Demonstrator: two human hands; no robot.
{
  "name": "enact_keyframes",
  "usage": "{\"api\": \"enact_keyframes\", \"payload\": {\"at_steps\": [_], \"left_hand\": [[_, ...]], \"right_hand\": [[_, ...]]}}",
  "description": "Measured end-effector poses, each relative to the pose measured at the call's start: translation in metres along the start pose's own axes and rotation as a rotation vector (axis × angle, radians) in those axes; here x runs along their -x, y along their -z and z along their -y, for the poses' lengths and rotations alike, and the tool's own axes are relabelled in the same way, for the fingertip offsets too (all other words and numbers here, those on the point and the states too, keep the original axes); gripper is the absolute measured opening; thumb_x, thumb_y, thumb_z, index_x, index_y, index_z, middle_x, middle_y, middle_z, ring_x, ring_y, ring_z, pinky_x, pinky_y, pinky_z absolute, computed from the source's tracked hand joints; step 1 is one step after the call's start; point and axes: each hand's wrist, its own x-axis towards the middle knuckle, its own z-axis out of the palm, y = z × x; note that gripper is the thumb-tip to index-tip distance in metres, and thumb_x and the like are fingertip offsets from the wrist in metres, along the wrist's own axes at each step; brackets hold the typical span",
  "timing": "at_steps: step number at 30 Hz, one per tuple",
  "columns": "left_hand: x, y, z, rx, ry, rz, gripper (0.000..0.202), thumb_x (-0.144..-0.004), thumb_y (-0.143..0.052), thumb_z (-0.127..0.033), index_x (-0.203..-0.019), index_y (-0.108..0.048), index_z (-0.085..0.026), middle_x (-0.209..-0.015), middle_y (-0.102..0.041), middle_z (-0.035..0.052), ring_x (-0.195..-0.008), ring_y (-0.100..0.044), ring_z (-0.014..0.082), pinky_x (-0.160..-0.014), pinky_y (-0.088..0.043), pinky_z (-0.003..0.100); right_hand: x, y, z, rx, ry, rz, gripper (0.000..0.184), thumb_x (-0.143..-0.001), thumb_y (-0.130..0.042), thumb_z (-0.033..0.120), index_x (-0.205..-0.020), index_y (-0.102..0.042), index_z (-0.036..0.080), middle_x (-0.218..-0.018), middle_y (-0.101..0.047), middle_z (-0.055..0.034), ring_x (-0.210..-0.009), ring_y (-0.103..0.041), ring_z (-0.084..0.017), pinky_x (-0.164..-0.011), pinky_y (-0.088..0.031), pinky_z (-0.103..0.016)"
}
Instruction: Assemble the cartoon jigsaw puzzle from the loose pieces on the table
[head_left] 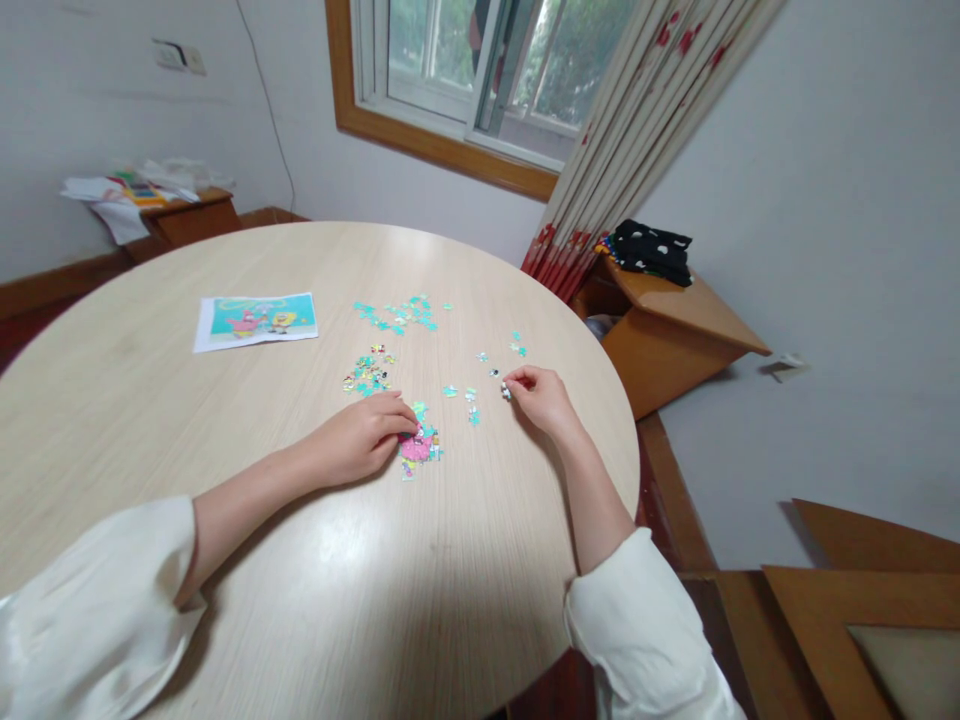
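Observation:
On the round wooden table [225, 420], my left hand [365, 437] rests with fingers curled, its fingertips pressing on a small pink and teal assembled puzzle cluster [420, 447]. My right hand [538, 396] pinches a small puzzle piece [506, 391] just above the tabletop. Loose teal pieces [459, 393] lie between the two hands. A mixed pile of pieces [367, 374] sits just beyond my left hand, and a teal group [401, 313] lies farther back. The printed reference picture [256, 320] lies flat at the left.
A cardboard box [667, 330] with dark spotted cloth [652, 250] stands right of the table under a curtain [637, 130]. A low wooden stand with papers [142, 195] is at the far left wall. A wooden chair [847, 600] sits at lower right.

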Motion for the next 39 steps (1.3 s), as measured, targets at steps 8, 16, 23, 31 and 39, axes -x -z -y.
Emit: {"api": "enact_keyframes", "payload": {"at_steps": [8, 16, 23, 31, 39], "left_hand": [[0.001, 0.000, 0.001, -0.001, 0.002, 0.001, 0.034, -0.082, -0.038, -0.006, -0.094, -0.068, -0.015, -0.096, -0.069, 0.0063, -0.093, -0.063, 0.0158, -0.104, -0.043, 0.044], [0.000, -0.001, 0.001, 0.015, 0.006, -0.004, 0.035, -0.081, -0.038, -0.006, -0.093, -0.068, -0.015, -0.096, -0.069, 0.0071, -0.092, -0.063, 0.0167, -0.105, -0.042, 0.045], [0.001, -0.001, 0.001, 0.012, 0.012, -0.002, 0.034, -0.082, -0.038, -0.006, -0.094, -0.068, -0.016, -0.096, -0.069, 0.0063, -0.093, -0.063, 0.0156, -0.106, -0.041, 0.043], [0.000, 0.000, 0.000, 0.025, 0.025, 0.008, 0.035, -0.081, -0.038, -0.006, -0.094, -0.069, -0.016, -0.096, -0.069, 0.0066, -0.093, -0.063, 0.0160, -0.105, -0.042, 0.045], [0.000, -0.001, 0.000, 0.013, 0.016, -0.001, 0.034, -0.082, -0.037, -0.006, -0.094, -0.069, -0.015, -0.096, -0.069, 0.0073, -0.092, -0.063, 0.0160, -0.105, -0.042, 0.044]], "right_hand": [[-0.002, -0.005, 0.003, 0.205, 0.091, -0.099, 0.011, -0.074, -0.056, 0.019, -0.073, -0.067, 0.018, -0.079, -0.067, -0.0051, -0.075, -0.058, -0.018, -0.073, -0.041, -0.031], [-0.007, -0.032, 0.022, 0.504, 0.175, -0.134, 0.032, -0.091, -0.044, 0.026, -0.115, -0.063, 0.018, -0.115, -0.060, -0.0139, -0.108, -0.049, -0.028, -0.087, -0.031, -0.041], [-0.012, -0.040, 0.031, 0.625, 0.185, -0.066, 0.028, -0.091, -0.045, 0.025, -0.107, -0.068, 0.019, -0.113, -0.062, -0.0131, -0.107, -0.048, -0.028, -0.086, -0.028, -0.041], [-0.013, -0.036, 0.032, 0.560, 0.210, -0.009, 0.022, -0.089, -0.049, 0.018, -0.096, -0.070, 0.017, -0.101, -0.068, -0.0115, -0.099, -0.056, -0.024, -0.086, -0.029, -0.039], [-0.014, -0.039, 0.027, 0.546, 0.270, -0.059, 0.024, -0.088, -0.047, 0.017, -0.103, -0.066, 0.016, -0.099, -0.066, -0.0135, -0.097, -0.055, -0.026, -0.083, -0.029, -0.039]]}}
